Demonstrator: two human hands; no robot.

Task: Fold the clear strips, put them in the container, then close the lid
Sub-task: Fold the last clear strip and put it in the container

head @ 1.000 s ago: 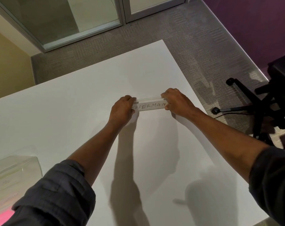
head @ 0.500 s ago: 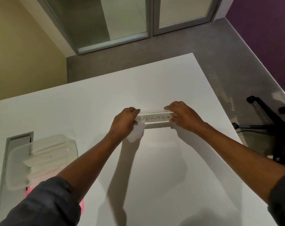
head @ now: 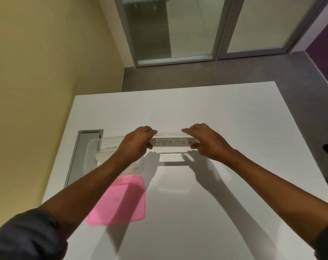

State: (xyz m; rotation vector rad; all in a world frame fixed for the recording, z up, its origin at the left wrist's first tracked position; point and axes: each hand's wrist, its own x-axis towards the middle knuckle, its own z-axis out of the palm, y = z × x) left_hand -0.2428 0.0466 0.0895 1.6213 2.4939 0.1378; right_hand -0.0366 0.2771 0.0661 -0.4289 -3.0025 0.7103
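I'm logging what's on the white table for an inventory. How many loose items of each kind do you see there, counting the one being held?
Clear strip lettered SUPERMAN, held at its ends by the left hand and right hand: 1
Clear container, lid off: 1
Pink lid: 1
Total: 3
Any strips already inside the container are too unclear to count.

The container [head: 103, 152] sits on the table [head: 197, 203] near its left edge. The lid [head: 120, 201] lies just in front of the container, touching it. The strip [head: 170, 142] is held above the table just right of the container, the left hand [head: 138, 141] at the end nearer the container, the right hand [head: 206, 141] at the far end.
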